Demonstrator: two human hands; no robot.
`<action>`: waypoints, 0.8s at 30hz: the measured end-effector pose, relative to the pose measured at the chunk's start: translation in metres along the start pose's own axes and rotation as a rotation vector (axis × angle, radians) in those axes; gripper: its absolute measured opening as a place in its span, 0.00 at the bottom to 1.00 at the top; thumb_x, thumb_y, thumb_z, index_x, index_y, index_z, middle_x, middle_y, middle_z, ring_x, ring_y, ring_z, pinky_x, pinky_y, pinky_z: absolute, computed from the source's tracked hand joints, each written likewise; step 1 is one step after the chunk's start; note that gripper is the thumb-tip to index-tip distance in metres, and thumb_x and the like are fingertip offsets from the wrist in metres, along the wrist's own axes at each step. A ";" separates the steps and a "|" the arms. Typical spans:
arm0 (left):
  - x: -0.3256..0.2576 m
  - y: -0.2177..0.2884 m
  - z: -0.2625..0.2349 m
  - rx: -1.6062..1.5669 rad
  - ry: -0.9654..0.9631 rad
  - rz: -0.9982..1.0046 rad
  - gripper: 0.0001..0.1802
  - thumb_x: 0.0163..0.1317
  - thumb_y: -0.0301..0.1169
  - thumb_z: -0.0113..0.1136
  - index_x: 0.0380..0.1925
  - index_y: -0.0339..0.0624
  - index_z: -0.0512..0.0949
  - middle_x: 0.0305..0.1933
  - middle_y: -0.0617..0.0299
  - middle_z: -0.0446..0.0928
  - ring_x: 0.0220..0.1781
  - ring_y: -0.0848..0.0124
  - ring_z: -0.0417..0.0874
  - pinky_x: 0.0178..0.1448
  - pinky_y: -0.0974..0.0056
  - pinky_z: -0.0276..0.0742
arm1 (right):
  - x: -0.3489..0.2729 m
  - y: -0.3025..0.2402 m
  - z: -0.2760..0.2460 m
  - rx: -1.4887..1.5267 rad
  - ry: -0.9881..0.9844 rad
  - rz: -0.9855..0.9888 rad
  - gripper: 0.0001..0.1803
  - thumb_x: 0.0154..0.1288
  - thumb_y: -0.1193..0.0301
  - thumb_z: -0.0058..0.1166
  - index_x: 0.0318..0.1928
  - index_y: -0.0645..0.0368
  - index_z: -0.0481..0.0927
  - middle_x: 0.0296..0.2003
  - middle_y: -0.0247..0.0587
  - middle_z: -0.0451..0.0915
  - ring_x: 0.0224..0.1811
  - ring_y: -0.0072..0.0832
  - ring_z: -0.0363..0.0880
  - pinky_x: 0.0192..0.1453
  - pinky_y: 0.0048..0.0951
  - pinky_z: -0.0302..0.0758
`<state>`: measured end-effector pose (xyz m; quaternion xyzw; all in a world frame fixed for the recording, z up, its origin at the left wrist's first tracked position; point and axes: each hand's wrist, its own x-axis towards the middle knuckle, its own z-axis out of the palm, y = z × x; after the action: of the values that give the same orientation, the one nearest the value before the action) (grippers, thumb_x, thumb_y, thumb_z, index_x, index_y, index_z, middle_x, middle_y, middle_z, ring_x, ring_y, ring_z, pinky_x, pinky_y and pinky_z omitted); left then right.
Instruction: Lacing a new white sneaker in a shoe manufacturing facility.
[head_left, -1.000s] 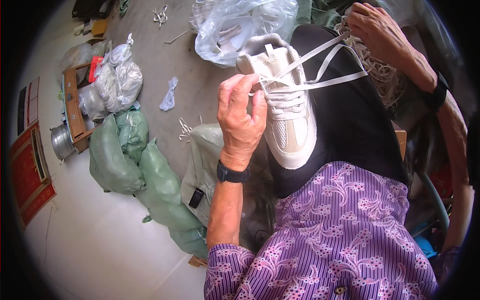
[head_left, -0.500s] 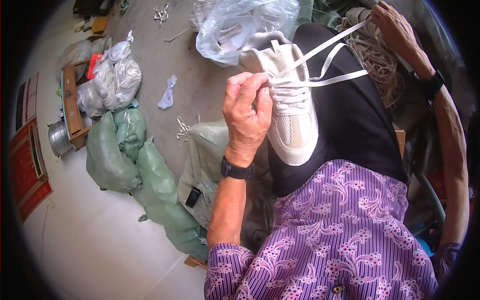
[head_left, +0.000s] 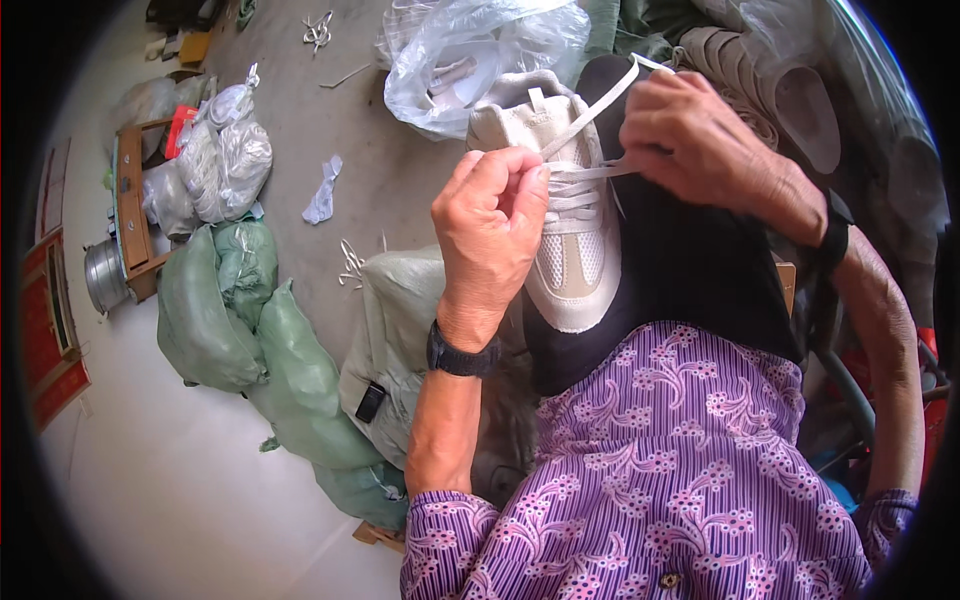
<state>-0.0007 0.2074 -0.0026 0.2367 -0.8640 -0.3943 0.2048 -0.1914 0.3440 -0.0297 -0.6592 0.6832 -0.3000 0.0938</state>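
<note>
A cream sneaker (head_left: 575,300) lies on my dark-covered lap, its toe toward me. White shoelace (head_left: 592,118) crosses its tongue in several rows. My left hand (head_left: 490,225) is at the shoe's left side, thumb and forefinger pinched on the lace near the upper eyelets; its other fingers are curled. To the right of the shoe, my right hand (head_left: 690,140) is closed on the shoelace, one strand running straight to the eyelets and another looping up above the knuckles. The right fingertips are partly hidden.
Above the shoe lies a clear plastic bag (head_left: 480,60) with white pieces. Several stacked pale soles (head_left: 800,105) stand at the far right. Green sacks (head_left: 310,370) and a wooden drawer (head_left: 132,195) are on the left. Loose laces (head_left: 317,32) lie on the floor.
My right hand has come down and left from the upper right, closer to the shoe, and the stretched lace is now slack and looped. My left hand keeps its pinch beside the eyelets.
</note>
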 end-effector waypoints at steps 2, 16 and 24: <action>0.001 0.001 0.004 -0.061 -0.022 -0.097 0.05 0.60 0.22 0.62 0.36 0.34 0.79 0.30 0.67 0.76 0.27 0.81 0.73 0.32 0.75 0.70 | 0.001 -0.008 0.006 0.005 -0.001 0.019 0.08 0.50 0.67 0.62 0.24 0.57 0.78 0.32 0.35 0.75 0.42 0.34 0.74 0.52 0.38 0.67; 0.046 0.017 0.015 -0.074 -0.608 -0.533 0.12 0.64 0.31 0.50 0.39 0.37 0.81 0.18 0.68 0.73 0.14 0.82 0.67 0.18 0.74 0.63 | 0.004 0.004 0.037 -0.009 0.082 -0.103 0.03 0.47 0.70 0.60 0.23 0.54 0.79 0.30 0.31 0.75 0.40 0.31 0.73 0.48 0.40 0.65; 0.052 -0.004 0.031 0.226 -0.632 -0.233 0.08 0.56 0.27 0.52 0.26 0.36 0.80 0.15 0.61 0.73 0.16 0.77 0.72 0.22 0.66 0.69 | 0.001 0.007 0.042 0.015 0.097 -0.083 0.03 0.47 0.70 0.60 0.24 0.54 0.80 0.30 0.31 0.75 0.40 0.31 0.73 0.48 0.40 0.65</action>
<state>-0.0582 0.1933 -0.0155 0.2213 -0.8900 -0.3709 -0.1464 -0.1754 0.3311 -0.0675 -0.6710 0.6567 -0.3401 0.0530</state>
